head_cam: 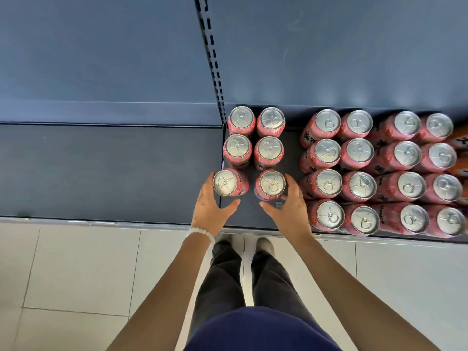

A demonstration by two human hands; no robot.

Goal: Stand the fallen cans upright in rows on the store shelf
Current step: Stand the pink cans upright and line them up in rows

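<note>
Two front cans, left can (229,183) and right can (270,184), are standing upright at the shelf (109,173) edge, axes vertical, slightly splayed from the pairs behind. Each hand's grip is cupping its own: left hand (211,206), right hand (291,206), fingers curling round the sides.

Pale floor tiles (76,269) run below, a slotted upright rail (214,62) rises behind, and dark trousers (222,279) end in grey shoes (264,245); a white bead bracelet (201,234) shows.

Dark printed characters on sides of pink cans (309,140), partly hidden; none legible.
</note>
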